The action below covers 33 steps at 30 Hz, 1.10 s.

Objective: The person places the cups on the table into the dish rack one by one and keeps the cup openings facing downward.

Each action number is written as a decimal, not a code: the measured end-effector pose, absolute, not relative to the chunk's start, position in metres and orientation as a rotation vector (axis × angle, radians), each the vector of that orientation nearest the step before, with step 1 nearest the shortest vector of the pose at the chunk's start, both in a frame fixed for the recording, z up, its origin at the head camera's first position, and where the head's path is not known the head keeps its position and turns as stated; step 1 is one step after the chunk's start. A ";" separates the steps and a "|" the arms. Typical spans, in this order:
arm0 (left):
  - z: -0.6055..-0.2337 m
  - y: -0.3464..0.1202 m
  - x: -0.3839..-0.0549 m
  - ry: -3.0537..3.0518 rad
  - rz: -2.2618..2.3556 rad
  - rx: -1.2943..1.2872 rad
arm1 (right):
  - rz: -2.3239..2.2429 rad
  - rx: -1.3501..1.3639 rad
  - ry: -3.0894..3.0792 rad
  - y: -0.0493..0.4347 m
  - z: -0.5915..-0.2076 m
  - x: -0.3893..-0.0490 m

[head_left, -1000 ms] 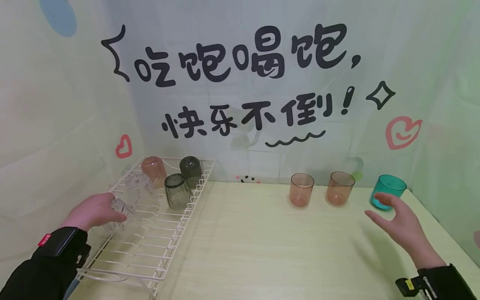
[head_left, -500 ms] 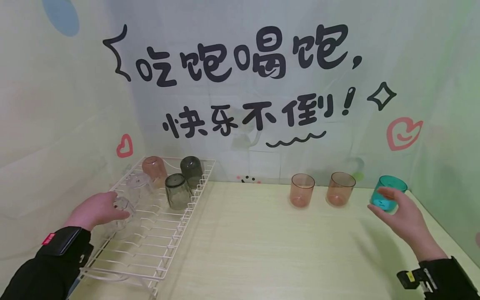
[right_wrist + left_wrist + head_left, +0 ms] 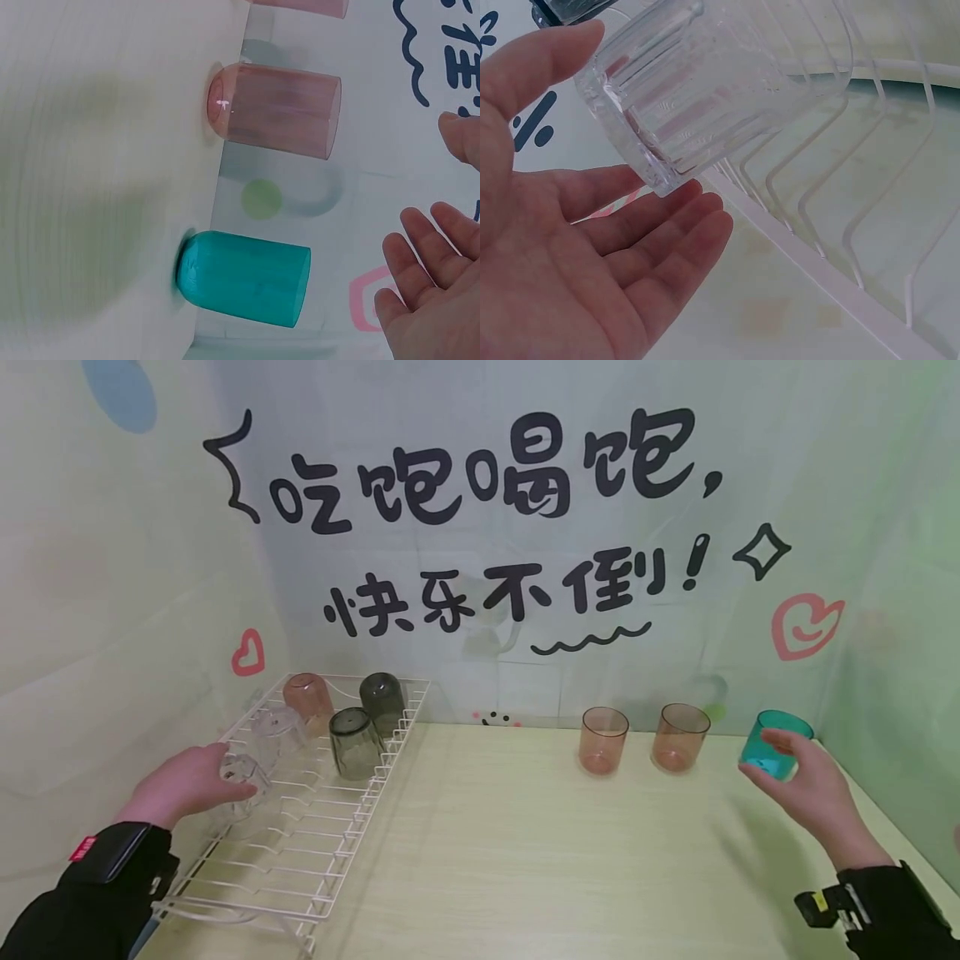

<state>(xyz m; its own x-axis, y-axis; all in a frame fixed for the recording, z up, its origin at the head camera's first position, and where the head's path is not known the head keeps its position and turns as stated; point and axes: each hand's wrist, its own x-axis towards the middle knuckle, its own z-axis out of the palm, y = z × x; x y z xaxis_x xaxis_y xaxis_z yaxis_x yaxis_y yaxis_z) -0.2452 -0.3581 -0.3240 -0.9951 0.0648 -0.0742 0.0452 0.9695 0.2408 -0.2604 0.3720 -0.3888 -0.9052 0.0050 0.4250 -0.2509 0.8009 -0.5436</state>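
Note:
A clear ribbed glass [image 3: 697,97] stands upside down on the white wire rack [image 3: 300,893]. My left hand [image 3: 180,785] is at its upturned base, thumb on one side and loosely straight fingers on the other; in the left wrist view the thumb [image 3: 570,56] and fingers sit right at the base's edge. Far to the right, my right hand [image 3: 813,793] is raised in front of a teal cup [image 3: 783,727], thumb and fingers spread apart. In the right wrist view that hand shows a gap from the teal cup [image 3: 247,277], which stands upright on the table.
Behind the left hand, the rack also bears another clear glass [image 3: 277,731], a pink glass [image 3: 306,693] and two dark grey glasses, one nearer [image 3: 354,747] and one farther [image 3: 382,697]. Two pink cups, one left [image 3: 602,743] and one right [image 3: 680,739], stand along the table's back edge.
The right hand has shifted slightly so its fingers overlap more of the teal cup in the head view. The left hand stays about the same glass; the cups and glasses have not moved.

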 end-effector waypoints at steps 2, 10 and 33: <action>-0.324 -0.358 -0.244 3.042 0.366 0.088 | 0.858 0.181 -2.588 0.373 -0.390 -0.262; -0.320 -0.355 -0.238 3.052 0.402 0.099 | 0.840 0.165 -2.620 0.373 -0.393 -0.266; -0.315 -0.340 -0.218 3.228 0.266 0.064 | 0.633 0.111 -2.663 0.388 -0.403 -0.284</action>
<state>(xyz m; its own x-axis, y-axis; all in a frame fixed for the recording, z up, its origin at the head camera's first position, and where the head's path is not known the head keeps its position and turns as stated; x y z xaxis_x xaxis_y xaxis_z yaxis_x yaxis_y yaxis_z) -0.2179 -0.3400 -0.3150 -0.9944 0.0312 0.1006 0.0472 0.9858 0.1611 -0.2840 0.3881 -0.4034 -0.9170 0.0146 0.3986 -0.1663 0.8943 -0.4153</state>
